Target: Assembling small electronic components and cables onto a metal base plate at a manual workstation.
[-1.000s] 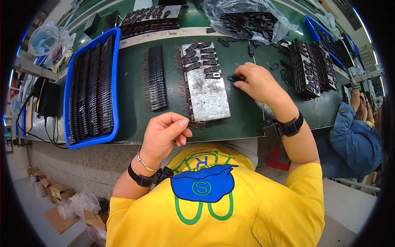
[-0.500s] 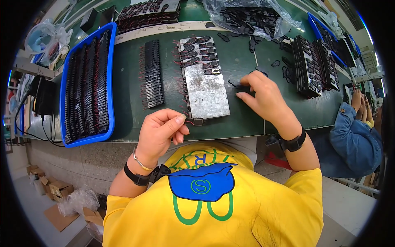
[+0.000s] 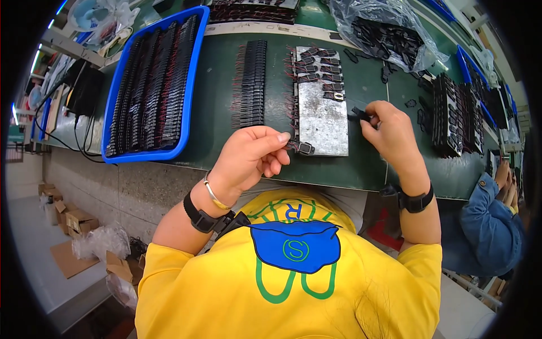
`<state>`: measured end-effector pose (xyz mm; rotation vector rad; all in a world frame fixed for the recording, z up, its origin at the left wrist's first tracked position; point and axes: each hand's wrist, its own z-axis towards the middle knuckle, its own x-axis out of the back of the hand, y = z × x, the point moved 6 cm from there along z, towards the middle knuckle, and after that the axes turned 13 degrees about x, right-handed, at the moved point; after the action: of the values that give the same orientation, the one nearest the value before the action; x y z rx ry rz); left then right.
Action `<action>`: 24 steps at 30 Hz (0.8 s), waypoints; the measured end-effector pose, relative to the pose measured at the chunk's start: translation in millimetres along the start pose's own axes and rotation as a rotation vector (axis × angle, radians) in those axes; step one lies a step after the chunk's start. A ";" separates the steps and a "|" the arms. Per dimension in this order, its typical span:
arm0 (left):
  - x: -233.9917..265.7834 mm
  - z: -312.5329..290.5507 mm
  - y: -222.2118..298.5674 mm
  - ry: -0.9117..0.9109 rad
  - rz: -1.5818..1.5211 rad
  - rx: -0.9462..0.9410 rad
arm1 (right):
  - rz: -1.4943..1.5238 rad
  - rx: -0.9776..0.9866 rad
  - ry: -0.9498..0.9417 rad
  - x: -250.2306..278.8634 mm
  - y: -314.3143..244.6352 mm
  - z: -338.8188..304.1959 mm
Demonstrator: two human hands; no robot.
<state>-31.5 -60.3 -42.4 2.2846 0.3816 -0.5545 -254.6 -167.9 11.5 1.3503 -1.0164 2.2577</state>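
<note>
My left hand is closed at the front edge of the metal plate, thumb and forefinger pinching a small black rectangular part by its end. To the right of that plate, my right hand pinches a small black plastic piece just above the green bench. Several black parts lie in rows on the plate's far half, red wires sticking out along its left side. Left of the plate stands a long row of black parts, also with red wires.
A blue tray packed with rows of black parts sits at left. Far right holds a clear plastic bag of black pieces and stacked loaded plates. Loose pieces lie between. A co-worker's denim sleeve shows at right.
The whole view has shifted, so the bench things appear farther right. My left hand still pinches the rectangular part, now turned more toward the plate. My right fingers have closed on the black plastic piece.
</note>
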 end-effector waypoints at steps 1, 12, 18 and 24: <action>0.1 -0.3 -0.7 -0.003 -0.003 0.002 | 0.002 0.002 -0.003 0.2 -3.7 -2.7; -16.7 -8.8 -2.5 -0.017 0.134 -0.087 | 0.381 0.366 0.189 9.4 -92.7 -26.7; -19.4 -8.1 -8.3 -0.040 0.139 -0.058 | 0.328 0.459 0.221 -5.6 -102.0 -29.2; -19.8 -5.8 -11.7 -0.097 0.081 -0.042 | 0.244 0.522 0.243 -3.4 -107.4 -28.2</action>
<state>-51.9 -50.2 -35.9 2.2133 0.2493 -0.6076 -207.5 -72.9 44.2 1.1269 -0.5515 2.9267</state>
